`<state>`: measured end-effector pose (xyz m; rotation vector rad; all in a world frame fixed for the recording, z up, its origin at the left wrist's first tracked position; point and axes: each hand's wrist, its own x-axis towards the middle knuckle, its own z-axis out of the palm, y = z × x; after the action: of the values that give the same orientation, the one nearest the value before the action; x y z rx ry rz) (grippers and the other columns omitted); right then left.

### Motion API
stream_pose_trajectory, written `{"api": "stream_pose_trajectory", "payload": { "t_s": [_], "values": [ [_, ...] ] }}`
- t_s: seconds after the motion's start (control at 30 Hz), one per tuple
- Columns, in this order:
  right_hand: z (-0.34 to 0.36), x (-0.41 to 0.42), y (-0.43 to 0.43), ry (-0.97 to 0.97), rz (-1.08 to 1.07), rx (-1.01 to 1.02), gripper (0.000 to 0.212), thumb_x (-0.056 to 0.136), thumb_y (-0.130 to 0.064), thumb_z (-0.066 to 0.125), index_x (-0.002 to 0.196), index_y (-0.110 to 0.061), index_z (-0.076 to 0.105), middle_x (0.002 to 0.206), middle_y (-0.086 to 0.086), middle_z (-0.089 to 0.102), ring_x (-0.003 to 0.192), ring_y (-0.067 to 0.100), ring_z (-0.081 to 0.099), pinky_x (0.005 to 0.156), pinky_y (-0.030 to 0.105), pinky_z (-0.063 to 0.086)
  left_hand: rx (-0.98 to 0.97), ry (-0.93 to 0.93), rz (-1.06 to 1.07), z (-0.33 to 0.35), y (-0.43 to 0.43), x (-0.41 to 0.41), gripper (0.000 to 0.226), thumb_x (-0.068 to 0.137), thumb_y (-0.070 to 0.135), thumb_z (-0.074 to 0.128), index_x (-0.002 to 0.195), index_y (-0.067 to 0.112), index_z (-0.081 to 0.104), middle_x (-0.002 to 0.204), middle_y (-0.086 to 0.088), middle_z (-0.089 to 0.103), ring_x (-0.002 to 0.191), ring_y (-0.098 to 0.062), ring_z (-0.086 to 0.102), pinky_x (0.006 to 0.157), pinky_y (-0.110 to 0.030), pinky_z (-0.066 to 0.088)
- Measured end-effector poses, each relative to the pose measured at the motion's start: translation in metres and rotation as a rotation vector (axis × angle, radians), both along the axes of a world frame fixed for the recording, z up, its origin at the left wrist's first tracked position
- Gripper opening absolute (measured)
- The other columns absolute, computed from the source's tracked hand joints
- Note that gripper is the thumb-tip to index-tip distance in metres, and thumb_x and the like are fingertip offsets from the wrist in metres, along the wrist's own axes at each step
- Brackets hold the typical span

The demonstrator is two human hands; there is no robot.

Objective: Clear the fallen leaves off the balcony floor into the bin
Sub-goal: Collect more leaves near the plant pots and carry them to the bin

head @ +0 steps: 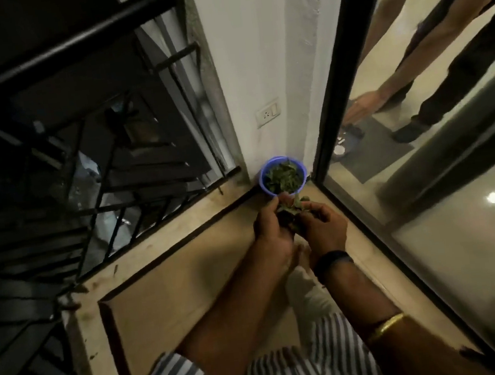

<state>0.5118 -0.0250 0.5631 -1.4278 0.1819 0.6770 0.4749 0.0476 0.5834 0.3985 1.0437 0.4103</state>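
Blue bin (283,179) at frame centre, holding green leaves, left hand (273,233) and right hand (325,229) together gripping a leaf bunch (292,210) just below its rim

Bin (282,177) in far floor corner against wall (256,63), leaves (283,176) inside; railing (101,188) left, glass door (423,167) right; both hands (271,234) (325,228) together just before bin, leaf bunch (290,210) between them.

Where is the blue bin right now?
In the head view, the blue bin sits in the far balcony corner, below the wall socket, just beyond both hands holding leaves.
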Motion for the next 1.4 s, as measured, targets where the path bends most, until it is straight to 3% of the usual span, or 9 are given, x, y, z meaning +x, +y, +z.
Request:
{"api": "stream_pose_trajectory", "payload": {
  "t_s": [0.07,0.27,0.47,0.63,0.8,0.93,1.07,1.23,1.4],
  "values": [
    [-0.018,0.034,0.038,0.068,0.019,-0.030,0.014,0.086,0.005,0.069,0.085,-0.008,0.074,0.088,0.016,0.075,0.091,0.037,0.072,0.078,0.045,0.061,-0.032,0.049,-0.020,-0.018,0.038,0.032,0.026,0.101,0.018,0.048,0.099,0.002,0.069,0.079,-0.015,0.074,0.077,-0.028,0.069,0.070,-0.037,0.053],
    [-0.075,0.123,0.129,0.133,0.009,-0.139,0.017,0.085,0.002,0.068,0.084,-0.013,0.076,0.089,0.014,0.076,0.090,0.035,0.073,0.082,0.052,0.060,-0.150,0.182,-0.009,-0.089,0.134,0.125,0.028,0.099,0.020,0.054,0.119,0.004,0.066,0.122,-0.015,0.067,0.116,-0.031,0.062,0.091,-0.039,0.052],
    [-0.181,0.201,0.206,0.163,-0.034,-0.245,0.008,0.083,-0.011,0.075,0.082,-0.018,0.074,0.091,0.008,0.075,0.093,0.030,0.072,0.082,0.054,0.060,-0.158,0.259,-0.171,-0.192,0.210,0.206,0.015,0.095,0.022,0.059,0.096,0.012,0.070,0.091,-0.008,0.074,0.090,-0.025,0.068,0.077,-0.038,0.054],
    [-0.297,0.260,0.264,0.160,-0.040,-0.385,0.010,0.082,-0.019,0.074,0.079,-0.028,0.073,0.091,0.001,0.075,0.090,0.023,0.072,0.081,0.047,0.061,-0.135,0.359,-0.256,-0.296,0.269,0.263,0.058,0.089,0.031,0.067,0.141,0.010,0.051,0.122,-0.019,0.067,0.102,-0.033,0.068,0.073,-0.042,0.061],
    [-0.399,0.303,0.298,0.235,0.117,-0.497,0.026,0.088,-0.029,0.066,0.113,-0.025,0.070,0.120,0.006,0.067,0.109,0.029,0.063,0.098,0.045,0.054,-0.191,0.295,-0.284,-0.370,0.312,0.292,0.050,0.101,0.038,0.045,0.137,0.005,0.054,0.114,-0.017,0.063,0.090,-0.033,0.059,0.091,-0.046,0.047],
    [-0.433,0.318,0.301,0.260,0.188,-0.479,0.046,0.084,-0.023,0.062,0.130,-0.019,0.061,0.131,0.010,0.062,0.119,0.033,0.060,0.100,0.049,0.052,-0.190,0.286,-0.280,-0.389,0.324,0.288,0.051,0.102,0.040,0.042,0.142,0.009,0.049,0.134,-0.018,0.054,0.113,-0.037,0.055,0.097,-0.045,0.045],
    [-0.394,0.300,0.286,0.311,-0.010,-0.409,0.026,0.093,-0.010,0.060,0.118,-0.012,0.068,0.114,0.014,0.066,0.102,0.035,0.065,0.090,0.049,0.057,-0.218,0.306,-0.270,-0.365,0.319,0.270,0.058,0.101,0.043,0.043,0.153,0.017,0.034,0.153,-0.012,0.037,0.140,-0.033,0.036,0.107,-0.043,0.036],
    [-0.270,0.273,0.270,0.324,-0.107,-0.230,0.021,0.094,0.000,0.058,0.114,0.002,0.065,0.094,0.017,0.067,0.073,0.022,0.066,0.061,0.029,0.059,-0.233,0.242,-0.211,-0.273,0.298,0.257,0.048,0.103,0.037,0.042,0.144,0.011,0.044,0.144,-0.010,0.050,0.136,-0.028,0.045,0.111,-0.040,0.037],
    [-0.129,0.249,0.231,0.222,-0.142,-0.122,0.018,0.094,-0.005,0.057,0.110,-0.008,0.067,0.105,0.019,0.069,0.090,0.031,0.068,0.075,0.039,0.060,-0.136,0.253,-0.259,-0.147,0.265,0.240,0.024,0.098,0.029,0.053,0.108,0.012,0.066,0.090,-0.004,0.067,0.079,-0.016,0.063,0.066,-0.028,0.049]
  ]
}}
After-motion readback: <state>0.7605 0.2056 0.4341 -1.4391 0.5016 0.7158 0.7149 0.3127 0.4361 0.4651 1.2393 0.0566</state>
